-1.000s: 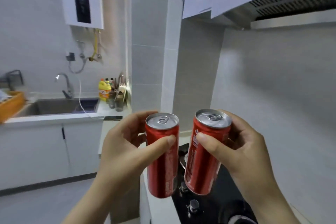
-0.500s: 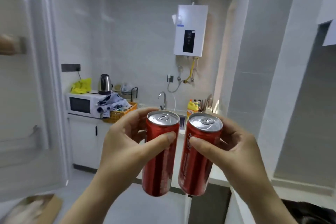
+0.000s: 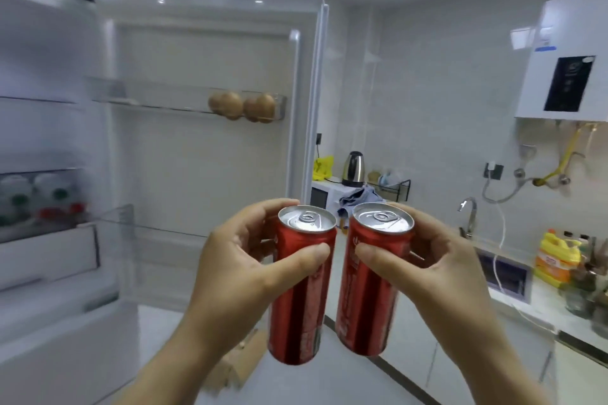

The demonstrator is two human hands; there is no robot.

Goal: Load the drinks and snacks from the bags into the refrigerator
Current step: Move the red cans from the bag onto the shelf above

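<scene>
low in the centre of the frame, two red cans are held up side by side, roughly upright and just apart. the left-hand can (image 3: 301, 302) is gripped by the left hand (image 3: 237, 268), with fingers curled round its back and the thumb pressed across its front just under the silver top. the right-hand can (image 3: 370, 302) is gripped the same way by the right hand (image 3: 439, 273), thumb laid across the front. both pull tabs are seen lying flat. below the cans, at the bottom of the frame, a brown cardboard box (image 3: 241, 370) is seen on the pale floor. behind the hands, left of centre, the refrigerator door (image 3: 204, 161) is swung wide open. on its upper door shelf (image 3: 154, 99) a few round brown items (image 3: 230, 105) are lined up at the right end, too blurred to be named. at the far left edge the lit refrigerator interior (image 3: 39, 128) is shown, with white containers (image 3: 33, 194) stood on a middle shelf. further back, right of centre, a steel kettle (image 3: 353, 168) is stood on a microwave (image 3: 320, 196). a tap (image 3: 469, 214) is seen to its right, and a yellow bottle (image 3: 556, 256) on the counter at the right edge. a white water heater (image 3: 566, 62) is mounted on the wall at upper right.
</scene>
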